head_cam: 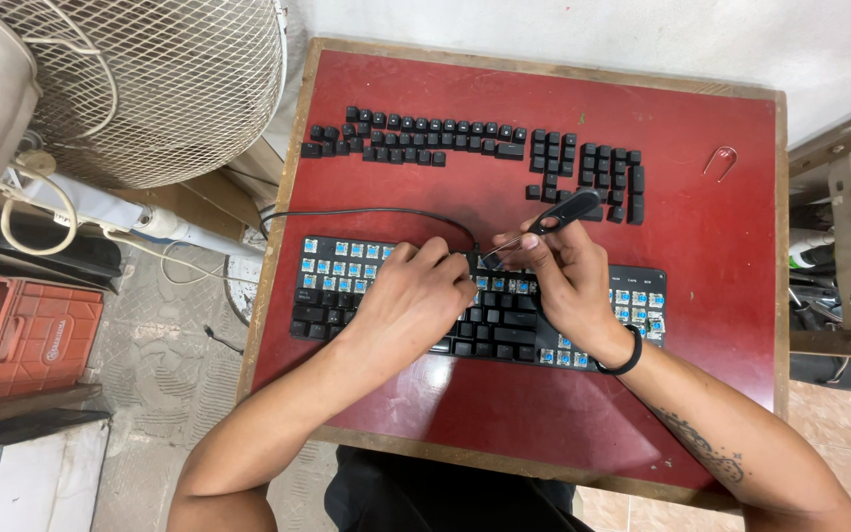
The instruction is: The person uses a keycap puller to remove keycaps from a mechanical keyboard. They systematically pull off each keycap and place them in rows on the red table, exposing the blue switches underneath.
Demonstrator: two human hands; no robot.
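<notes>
On a red desk (701,296), the right hand (563,281) grips a black keycap puller (549,219), handle pointing far-right, loop over the keyboard (347,296); the left hand (411,300) rests curled on its keys just left of it.

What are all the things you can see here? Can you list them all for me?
keyboard: one, black with blue switches showing, front middle of the table
loose keycaps: many, black, in rows at the back of the table
keycap puller: one, black handle with wire loop, in the right hand
wire tool: one, reddish, back right of the table
cable: one, black, running from the keyboard off the table's left edge
table: one, red top with wooden rim, centre
fan: one, cream, top left
crate: one, red, on the floor at left
wristband: one, black, right wrist
left hand: resting on the keyboard
right hand: gripping the keycap puller
</notes>
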